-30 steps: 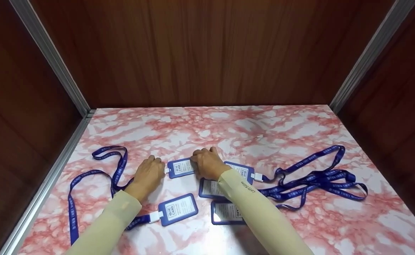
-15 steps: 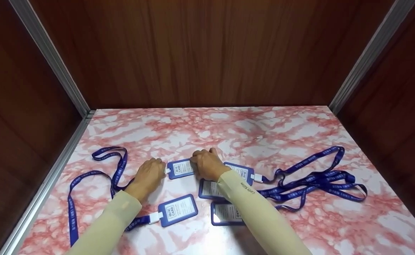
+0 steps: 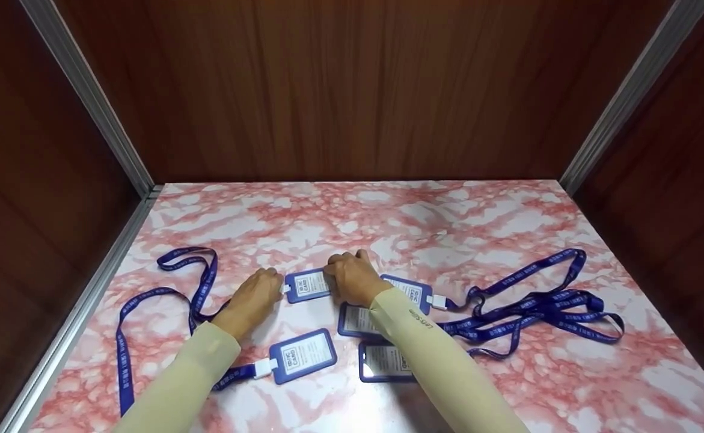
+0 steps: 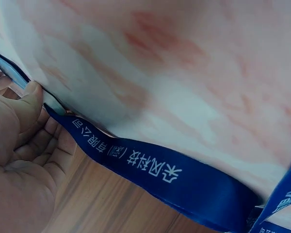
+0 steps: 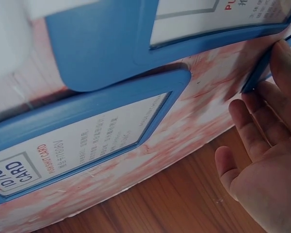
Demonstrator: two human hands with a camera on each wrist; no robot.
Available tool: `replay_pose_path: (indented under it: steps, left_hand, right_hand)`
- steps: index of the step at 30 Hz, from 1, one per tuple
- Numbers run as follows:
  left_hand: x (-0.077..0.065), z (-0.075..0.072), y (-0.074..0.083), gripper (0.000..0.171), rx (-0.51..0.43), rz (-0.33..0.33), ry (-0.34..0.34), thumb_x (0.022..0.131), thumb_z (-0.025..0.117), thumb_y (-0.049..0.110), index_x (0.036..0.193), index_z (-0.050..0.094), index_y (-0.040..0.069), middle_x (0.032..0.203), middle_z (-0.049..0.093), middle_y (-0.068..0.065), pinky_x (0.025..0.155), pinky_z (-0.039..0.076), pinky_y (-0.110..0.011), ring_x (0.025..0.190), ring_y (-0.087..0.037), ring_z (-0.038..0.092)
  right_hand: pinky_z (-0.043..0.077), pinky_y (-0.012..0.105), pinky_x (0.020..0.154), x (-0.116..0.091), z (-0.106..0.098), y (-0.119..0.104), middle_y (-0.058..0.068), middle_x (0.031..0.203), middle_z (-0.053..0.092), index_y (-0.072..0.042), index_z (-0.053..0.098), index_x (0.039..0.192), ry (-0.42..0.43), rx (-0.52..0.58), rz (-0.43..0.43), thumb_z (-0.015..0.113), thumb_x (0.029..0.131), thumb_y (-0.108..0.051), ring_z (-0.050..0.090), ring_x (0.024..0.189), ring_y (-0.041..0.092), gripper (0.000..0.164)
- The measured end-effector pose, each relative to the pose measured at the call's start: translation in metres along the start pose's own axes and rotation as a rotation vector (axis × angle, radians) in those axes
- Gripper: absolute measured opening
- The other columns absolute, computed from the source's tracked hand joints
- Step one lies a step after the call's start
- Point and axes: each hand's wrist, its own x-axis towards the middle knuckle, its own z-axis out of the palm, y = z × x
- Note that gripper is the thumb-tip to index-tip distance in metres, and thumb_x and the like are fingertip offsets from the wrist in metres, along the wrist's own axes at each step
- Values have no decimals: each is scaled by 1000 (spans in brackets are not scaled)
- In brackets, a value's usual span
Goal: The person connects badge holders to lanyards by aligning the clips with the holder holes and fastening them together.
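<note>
A blue badge holder (image 3: pixel 308 285) lies at the middle of the table between both hands. My right hand (image 3: pixel 352 279) pinches its right end, covering that part; in the right wrist view the thumb and fingertips meet at its blue edge (image 5: pixel 256 73). At its left end my left hand (image 3: pixel 252 304) pinches the white clip end of its blue lanyard (image 4: pixel 150 167), thumb on top in the left wrist view. This lanyard runs away to the left in loose loops. Nearer the front, a second badge holder (image 3: pixel 302 356) lies flat with a white clip (image 3: pixel 263 368).
Three more badge holders lie beneath or beside the right forearm: an upper one (image 3: pixel 415 293), a middle one (image 3: pixel 355 319) and a lower one (image 3: pixel 382 362). Their lanyards (image 3: pixel 544 307) tangle at the right. Wooden panels (image 3: pixel 352 90) wall in the marbled table (image 3: pixel 303 210).
My left hand has shifted very slightly right toward the badge holder, its fingertips settling lower. The right hand and the other badge holders stay where they were.
</note>
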Motion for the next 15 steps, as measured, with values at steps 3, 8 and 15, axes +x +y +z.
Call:
replay_pose_path:
  steps: [3, 8, 15]
  left_hand:
    - [0, 0, 0, 12, -9, 13, 4, 85, 74, -2, 92, 66, -6, 89, 62, -17, 85, 55, -47, 87, -37, 62]
    - [-1, 0, 0, 13, -28, 11, -2, 86, 74, -2, 94, 66, -7, 92, 63, -18, 88, 55, -47, 90, -37, 63]
    - [-1, 0, 0, 13, -33, 11, 10, 83, 75, -3, 92, 67, -6, 91, 64, -18, 86, 55, -47, 90, -38, 63]
  right_hand:
    - [37, 48, 100, 0, 0, 0, 4, 128, 69, -15, 75, 117, 1, 4, 2, 88, 72, -13, 63, 118, 28, 46]
    - [36, 48, 101, 1, 0, -1, 4, 130, 68, -15, 75, 119, -18, 7, 6, 88, 73, -13, 62, 121, 27, 47]
    - [38, 47, 99, 2, 1, -1, 5, 126, 68, -14, 76, 113, -14, 4, 1, 89, 71, -12, 64, 116, 27, 44]
